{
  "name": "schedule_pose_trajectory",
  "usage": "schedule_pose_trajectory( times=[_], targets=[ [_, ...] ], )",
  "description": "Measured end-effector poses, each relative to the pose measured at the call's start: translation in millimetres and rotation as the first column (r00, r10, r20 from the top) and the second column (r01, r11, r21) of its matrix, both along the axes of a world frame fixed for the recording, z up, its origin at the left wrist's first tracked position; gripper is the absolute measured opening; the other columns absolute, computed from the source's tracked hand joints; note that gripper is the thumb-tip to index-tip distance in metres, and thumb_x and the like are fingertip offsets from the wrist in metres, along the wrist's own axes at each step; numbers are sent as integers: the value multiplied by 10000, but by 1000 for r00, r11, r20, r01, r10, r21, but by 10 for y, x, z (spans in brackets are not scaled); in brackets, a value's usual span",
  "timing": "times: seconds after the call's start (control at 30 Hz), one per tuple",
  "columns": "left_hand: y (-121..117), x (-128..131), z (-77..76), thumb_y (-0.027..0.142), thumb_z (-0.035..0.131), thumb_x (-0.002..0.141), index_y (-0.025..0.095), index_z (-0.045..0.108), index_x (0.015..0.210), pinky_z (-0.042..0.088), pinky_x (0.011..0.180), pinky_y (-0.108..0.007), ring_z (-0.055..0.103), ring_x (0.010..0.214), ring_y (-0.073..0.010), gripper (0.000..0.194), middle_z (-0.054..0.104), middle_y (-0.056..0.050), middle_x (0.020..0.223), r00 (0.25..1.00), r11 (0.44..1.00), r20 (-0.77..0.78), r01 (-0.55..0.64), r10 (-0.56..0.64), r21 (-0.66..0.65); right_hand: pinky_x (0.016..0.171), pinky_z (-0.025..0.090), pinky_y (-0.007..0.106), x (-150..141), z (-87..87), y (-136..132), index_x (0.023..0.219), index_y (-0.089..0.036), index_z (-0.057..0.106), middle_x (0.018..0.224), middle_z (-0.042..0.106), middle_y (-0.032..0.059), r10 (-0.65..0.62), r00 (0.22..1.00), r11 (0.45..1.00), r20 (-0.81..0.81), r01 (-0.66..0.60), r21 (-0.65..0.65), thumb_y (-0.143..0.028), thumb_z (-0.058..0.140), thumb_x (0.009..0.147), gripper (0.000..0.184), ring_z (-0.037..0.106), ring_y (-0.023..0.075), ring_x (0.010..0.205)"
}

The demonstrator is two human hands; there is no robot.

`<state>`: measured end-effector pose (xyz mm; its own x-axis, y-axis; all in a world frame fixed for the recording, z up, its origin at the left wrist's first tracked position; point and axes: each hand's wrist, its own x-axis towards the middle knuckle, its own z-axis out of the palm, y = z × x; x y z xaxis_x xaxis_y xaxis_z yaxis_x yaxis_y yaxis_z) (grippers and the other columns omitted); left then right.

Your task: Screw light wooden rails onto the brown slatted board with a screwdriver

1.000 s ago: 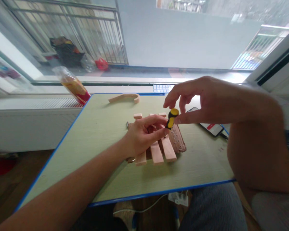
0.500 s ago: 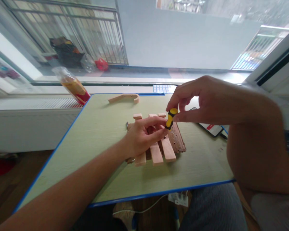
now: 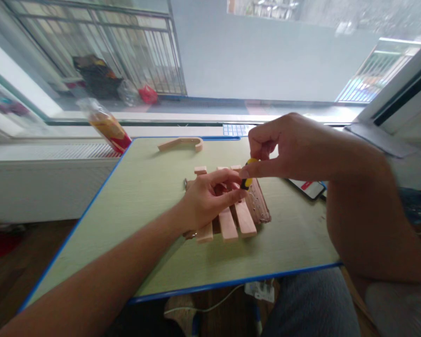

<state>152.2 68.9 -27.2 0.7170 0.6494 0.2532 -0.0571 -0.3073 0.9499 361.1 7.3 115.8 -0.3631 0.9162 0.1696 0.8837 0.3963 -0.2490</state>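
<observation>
A short screwdriver with a yellow and black handle [image 3: 246,183] stands nearly upright over wooden slats [image 3: 246,219]. My right hand [image 3: 284,147] grips the top of the handle between thumb and curled fingers. Lower down, the thumb and index finger of my left hand [image 3: 210,194] close around the handle's bottom end, while the rest of that hand lies across the slats. The screwdriver's tip is hidden by my left fingers. Beneath the slats lies a piece of brown cardboard [image 3: 261,203] dotted with small screws or holes.
A curved wooden piece [image 3: 182,142] lies at the back of the green table [image 3: 126,196], which has a blue edge. A phone-like device [image 3: 310,188] rests at the right, under my right arm. Left of the table, a plastic-wrapped package [image 3: 107,126] leans on the sill.
My right hand has turned, its fingers curling further around the top of the screwdriver and its thumb now crossing the handle. My left hand and the slats stay in place.
</observation>
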Motion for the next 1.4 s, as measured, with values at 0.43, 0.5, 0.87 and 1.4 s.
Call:
schedule_pose_trajectory(
  times=[0.43,0.5,0.87,1.4],
  targets=[
    [15,-16,-21,327,818,916,164,788,1135,547,683,-231,665,801,-130,275,746,-56,974,999,999,26,35,-34,-34,704,490,311,85,83,-73,1066,-225,821,991,797,28,172,976,981,-137,-182,-68,-334,725,921,206,659,149,775],
    [14,-18,-26,330,810,922,168,789,1147,551,692,-233,673,819,-134,278,754,-64,1009,999,999,24,32,-31,-25,717,485,317,80,77,-68,1014,-225,829,948,795,25,172,977,982,-124,-180,-52,-310,717,918,170,657,156,772],
    [-22,-10,6,387,777,942,146,775,1214,527,696,-266,651,806,-151,364,750,-69,971,999,1000,-44,-17,18,22,655,459,312,65,41,-24,979,-198,821,881,784,13,106,990,994,-88,-109,-32,-320,763,885,165,646,147,737],
    [16,-10,-34,376,833,909,190,764,1161,499,650,-242,644,798,-129,321,754,-48,986,1000,997,-24,-9,11,78,568,339,327,16,2,-23,730,-216,652,709,659,-25,15,998,1000,-56,-15,0,-517,783,853,350,498,112,621]
  ],
)
